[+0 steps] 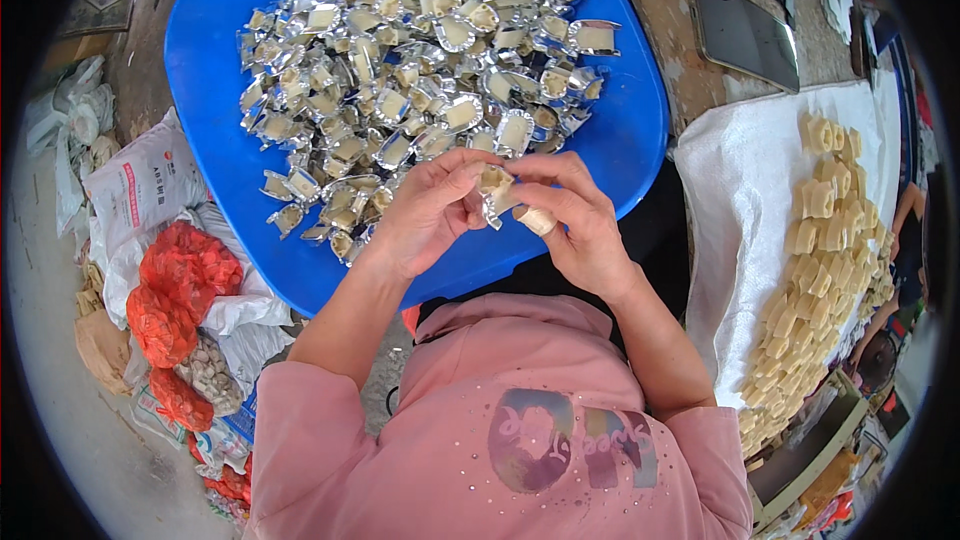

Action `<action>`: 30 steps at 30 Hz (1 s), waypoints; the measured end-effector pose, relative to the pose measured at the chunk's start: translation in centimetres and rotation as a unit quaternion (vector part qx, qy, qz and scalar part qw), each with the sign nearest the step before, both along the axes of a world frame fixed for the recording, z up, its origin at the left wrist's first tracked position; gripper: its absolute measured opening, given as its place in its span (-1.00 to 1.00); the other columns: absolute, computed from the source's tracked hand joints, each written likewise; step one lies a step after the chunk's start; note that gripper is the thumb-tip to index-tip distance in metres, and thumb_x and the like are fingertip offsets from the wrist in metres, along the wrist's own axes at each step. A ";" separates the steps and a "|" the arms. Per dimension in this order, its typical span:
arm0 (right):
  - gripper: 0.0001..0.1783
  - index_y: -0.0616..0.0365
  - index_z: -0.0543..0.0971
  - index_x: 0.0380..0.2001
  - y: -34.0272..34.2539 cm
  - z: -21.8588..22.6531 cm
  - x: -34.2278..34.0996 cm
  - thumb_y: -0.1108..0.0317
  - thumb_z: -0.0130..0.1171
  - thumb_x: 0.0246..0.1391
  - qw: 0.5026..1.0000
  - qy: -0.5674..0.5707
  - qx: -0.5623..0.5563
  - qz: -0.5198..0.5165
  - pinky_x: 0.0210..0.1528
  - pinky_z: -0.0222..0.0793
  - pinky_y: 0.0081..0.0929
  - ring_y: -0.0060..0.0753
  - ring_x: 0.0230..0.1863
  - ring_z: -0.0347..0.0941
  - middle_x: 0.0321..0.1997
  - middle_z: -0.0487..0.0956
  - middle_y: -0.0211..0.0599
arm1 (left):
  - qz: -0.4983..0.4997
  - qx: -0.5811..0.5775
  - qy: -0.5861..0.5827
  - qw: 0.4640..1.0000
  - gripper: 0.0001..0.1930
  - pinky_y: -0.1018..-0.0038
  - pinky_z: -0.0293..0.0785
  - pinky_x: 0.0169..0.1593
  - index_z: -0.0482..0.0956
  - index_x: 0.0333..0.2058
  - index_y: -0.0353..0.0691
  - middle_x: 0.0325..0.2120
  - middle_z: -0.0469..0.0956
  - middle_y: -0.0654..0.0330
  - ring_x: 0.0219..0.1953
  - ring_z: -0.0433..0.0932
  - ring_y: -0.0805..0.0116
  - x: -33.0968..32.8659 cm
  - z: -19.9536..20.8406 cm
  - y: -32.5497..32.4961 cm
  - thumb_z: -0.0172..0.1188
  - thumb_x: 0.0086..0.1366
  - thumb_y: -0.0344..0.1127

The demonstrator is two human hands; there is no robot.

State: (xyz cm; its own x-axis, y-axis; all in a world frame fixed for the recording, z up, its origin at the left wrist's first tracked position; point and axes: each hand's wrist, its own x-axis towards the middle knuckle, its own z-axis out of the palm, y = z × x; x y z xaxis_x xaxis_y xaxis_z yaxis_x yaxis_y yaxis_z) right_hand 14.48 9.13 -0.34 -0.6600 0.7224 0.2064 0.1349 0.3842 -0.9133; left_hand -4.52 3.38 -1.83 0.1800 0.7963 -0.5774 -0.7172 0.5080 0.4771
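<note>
Left hand point(425, 215) and right hand point(590, 235) meet over a blue tub point(640, 140)

A person in a pink shirt point(400, 460) pinches a silver-and-cream piece point(494, 198) in the left hand's fingers, above the tub's near side. The right hand's fingers grip a cream piece point(536, 220) just beside it, their tips reaching to the silver one; whether they touch it is hard to tell. Beyond the hands, a heap of similar shiny pieces point(462, 113) fills the tub's middle. To the right, cream blocks point(815, 280) lie piled on a white cloth point(740, 180), and a dark phone point(745, 35) rests on the worn brown counter point(665, 40). Red bags point(185, 280) and a white sack point(145, 180) sit left of the tub.
</note>
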 end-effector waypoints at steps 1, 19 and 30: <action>-0.60 0.09 0.58 -0.14 -0.2 0.2 0.0 0.60 0.31 -0.13 0.999 0.027 -0.039 -0.004 -0.08 0.43 -0.39 -0.23 -0.04 0.42 0.04 0.46 -0.24 | -0.007 0.005 -0.015 1.000 -0.69 0.57 0.47 -0.36 0.50 -0.07 -0.30 -0.42 0.55 0.27 -0.41 0.52 0.53 0.1 0.1 0.1 0.14 0.33 -0.20; -0.57 0.11 0.54 -0.21 -0.9 1.1 1.3 0.74 0.25 -0.22 0.988 0.054 0.079 -0.123 -0.38 0.36 -0.47 -0.28 -0.34 0.38 -0.15 0.48 -0.18 | 0.115 0.341 0.423 0.831 -0.81 0.54 0.37 -0.33 0.57 -0.24 -0.28 -0.31 0.50 0.11 -0.40 0.45 0.41 4.7 2.3 -1.6 0.29 0.14 -0.53; -0.52 0.23 0.44 -0.12 -2.5 1.4 1.1 0.86 0.04 -0.15 0.988 0.080 0.025 -0.127 -0.53 0.50 -0.55 -0.32 -0.37 0.46 -0.23 0.43 -0.06 | 0.102 0.283 0.478 0.825 -0.91 0.53 0.36 -0.34 0.54 -0.31 -0.32 -0.41 0.49 0.15 -0.39 0.44 0.38 6.0 2.4 -1.7 0.23 0.20 -0.49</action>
